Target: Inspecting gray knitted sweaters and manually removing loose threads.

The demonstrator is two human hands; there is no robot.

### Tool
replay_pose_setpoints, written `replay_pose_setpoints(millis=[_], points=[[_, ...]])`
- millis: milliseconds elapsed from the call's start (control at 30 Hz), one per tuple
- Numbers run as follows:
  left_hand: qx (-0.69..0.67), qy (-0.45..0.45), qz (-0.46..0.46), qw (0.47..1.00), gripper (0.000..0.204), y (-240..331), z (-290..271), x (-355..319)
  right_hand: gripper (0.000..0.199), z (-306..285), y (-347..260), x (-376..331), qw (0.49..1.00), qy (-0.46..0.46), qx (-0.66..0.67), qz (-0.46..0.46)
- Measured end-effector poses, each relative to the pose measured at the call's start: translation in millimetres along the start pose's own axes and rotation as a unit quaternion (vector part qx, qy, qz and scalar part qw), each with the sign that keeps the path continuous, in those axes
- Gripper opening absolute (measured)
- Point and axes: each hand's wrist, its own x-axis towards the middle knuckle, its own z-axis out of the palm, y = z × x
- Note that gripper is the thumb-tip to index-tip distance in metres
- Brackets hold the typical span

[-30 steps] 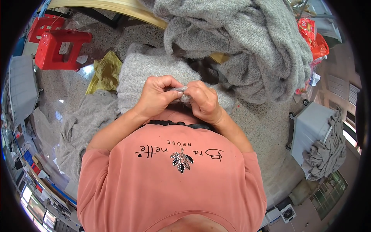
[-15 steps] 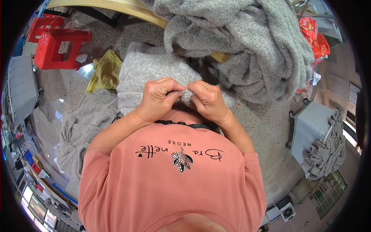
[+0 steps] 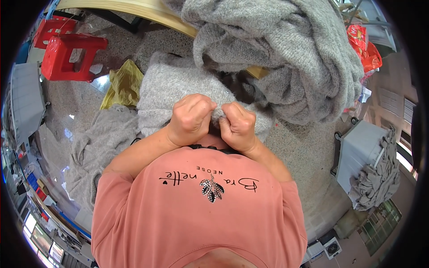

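Clenching both fists, left hand (image 3: 191, 119) and right hand (image 3: 237, 127) grip grey knit garment (image 3: 172, 87).

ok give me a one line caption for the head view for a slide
Both hands, left hand and right hand, pinch the edge of a grey knitted garment below a heap of grey knitwear.

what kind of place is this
Probably a small knitwear workshop or garment sorting room. Grey knits lie heaped on a wooden table, more on the stone floor, and a wheeled cart carries another load. Both hands grip a grey knit.
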Motion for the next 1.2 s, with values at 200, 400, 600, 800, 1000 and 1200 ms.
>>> replay_pose_setpoints(millis=[200, 400, 600, 800, 1000, 1200], points=[[0.061, 0.052, 0.051, 0.995, 0.023, -6, 7, 0, 0.017, -3, -4, 7, 0.996, -0.015, -0.035, -0.077], [0.114, -0.011, 0.136, 0.984, 0.023, -24, -23, -34, 0.024, -7, 3, -3, 0.982, -0.185, 0.001, -0.037], [0.148, -0.402, -0.096, 0.899, 0.013, -47, -80, -76, 0.021, -41, 27, -23, 0.945, -0.291, -0.103, 0.107], [0.096, -0.133, -0.203, 0.966, 0.02, -45, -53, -3, 0.012, -43, 25, -33, 0.929, -0.331, -0.137, 0.098], [0.316, -0.474, -0.1, 0.816, 0.032, -55, 29, 28, 0.01, -42, 17, -35, 0.932, -0.317, -0.154, 0.087], [0.102, -0.31, -0.339, 0.882, 0.022, -103, -95, -4, 0.028, -47, 22, -41, 0.985, -0.014, -0.172, 0.021]])
